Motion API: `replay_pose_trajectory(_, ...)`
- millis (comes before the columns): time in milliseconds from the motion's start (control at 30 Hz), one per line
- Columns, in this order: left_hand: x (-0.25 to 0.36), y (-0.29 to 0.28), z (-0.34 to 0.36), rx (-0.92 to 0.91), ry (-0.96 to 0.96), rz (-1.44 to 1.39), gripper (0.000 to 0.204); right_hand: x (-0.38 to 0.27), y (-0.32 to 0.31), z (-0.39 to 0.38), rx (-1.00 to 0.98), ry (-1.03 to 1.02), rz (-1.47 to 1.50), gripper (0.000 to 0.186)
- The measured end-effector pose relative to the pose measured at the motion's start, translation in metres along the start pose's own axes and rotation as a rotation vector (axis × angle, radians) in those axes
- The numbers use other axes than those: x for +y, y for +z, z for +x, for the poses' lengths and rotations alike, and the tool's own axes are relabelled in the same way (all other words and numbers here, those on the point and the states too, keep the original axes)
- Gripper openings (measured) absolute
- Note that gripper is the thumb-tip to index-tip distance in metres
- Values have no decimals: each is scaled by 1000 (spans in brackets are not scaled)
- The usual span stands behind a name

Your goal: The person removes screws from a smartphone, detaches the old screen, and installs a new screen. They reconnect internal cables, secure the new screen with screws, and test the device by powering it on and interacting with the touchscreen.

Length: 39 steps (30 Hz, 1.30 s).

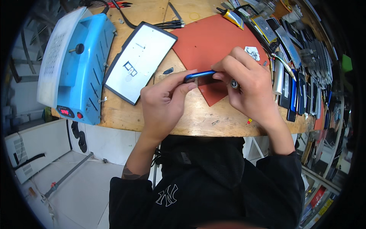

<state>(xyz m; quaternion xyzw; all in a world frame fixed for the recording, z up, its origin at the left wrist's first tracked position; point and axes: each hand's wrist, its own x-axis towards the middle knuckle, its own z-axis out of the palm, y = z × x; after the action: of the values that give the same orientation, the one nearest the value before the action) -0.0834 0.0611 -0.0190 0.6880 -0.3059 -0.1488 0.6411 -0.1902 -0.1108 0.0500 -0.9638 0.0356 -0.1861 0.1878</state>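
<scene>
A slim blue phone (202, 74) is held edge-on above the bench, tilted slightly up to the right. Thumb and fingers of my left hand (164, 101) pinch its left end. At its right end, my right hand (251, 84) grips with thumb and forefinger. A dark cylindrical tool with a round metallic end (234, 83) is tucked in the right palm; most of it is hidden, so its kind is unclear. Beneath the phone lies a red-brown mat (206, 42). Left of my hands, a white dark-rimmed pad (150, 45) carries a small black frame-like part (130, 68) and tiny bits.
A blue machine (85, 68) with a white cover and red display stands at the left. Black cables (166, 25) lie at the back. Many phones and screens (314, 65) crowd the right side, beside a silver tube (278, 76). The wooden bench's front edge (213, 135) is close to my body.
</scene>
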Motion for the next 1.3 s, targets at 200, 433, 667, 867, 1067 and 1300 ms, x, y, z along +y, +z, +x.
replay_pose_trajectory(200,7,-8,2,-31,16,48,28,3,2,7,40,-39,-23,26)
replay_pose_trajectory(433,25,-94,38,50,88,721,29,39,-4,47,-178,46,130,11)
replay_pose_trajectory(667,16,-92,52,-27,-29,973,26,65,11,54,-250,16,191,12)
replay_pose_trajectory(867,27,-92,65,-123,-190,873,25,72,18,49,-252,-53,222,11)
replay_pose_trajectory(1067,39,-87,63,-162,-217,518,29,74,19,36,-127,-25,183,12)
replay_pose_trajectory(1300,47,-49,57,-244,-160,-178,18,51,4,4,21,-6,150,21)
